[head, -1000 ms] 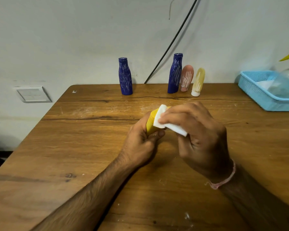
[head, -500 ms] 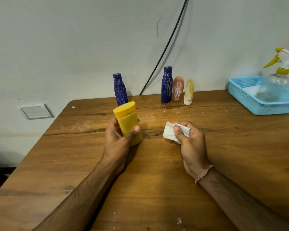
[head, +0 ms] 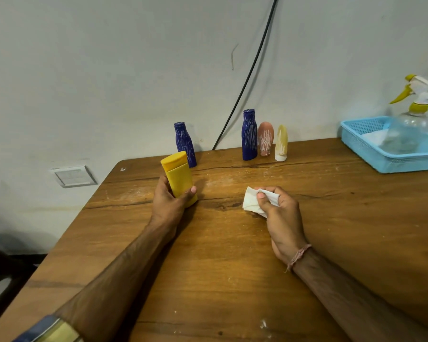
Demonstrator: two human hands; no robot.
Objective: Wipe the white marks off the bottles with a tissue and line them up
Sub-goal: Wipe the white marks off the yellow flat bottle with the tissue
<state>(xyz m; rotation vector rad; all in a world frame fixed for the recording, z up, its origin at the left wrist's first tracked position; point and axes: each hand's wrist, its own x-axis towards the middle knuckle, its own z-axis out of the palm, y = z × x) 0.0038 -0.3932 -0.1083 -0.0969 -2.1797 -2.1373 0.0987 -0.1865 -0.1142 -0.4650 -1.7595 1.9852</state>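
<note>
My left hand grips a yellow bottle that stands upright on the wooden table, left of centre; no white marks show on its visible side. My right hand holds a crumpled white tissue low over the table, apart from the bottle. At the far edge by the wall stand a blue bottle, a second blue bottle, a pink bottle and a pale yellow bottle, all with white scribbles.
A light blue basket sits at the far right with a clear spray bottle and a white cloth in it. A black cable runs down the wall behind the bottles. A wall switch lies left of the table.
My hands have parted: the left one carried the yellow bottle left and back and stood it upright near the blue bottle, and the right one drew the tissue away to the right.
</note>
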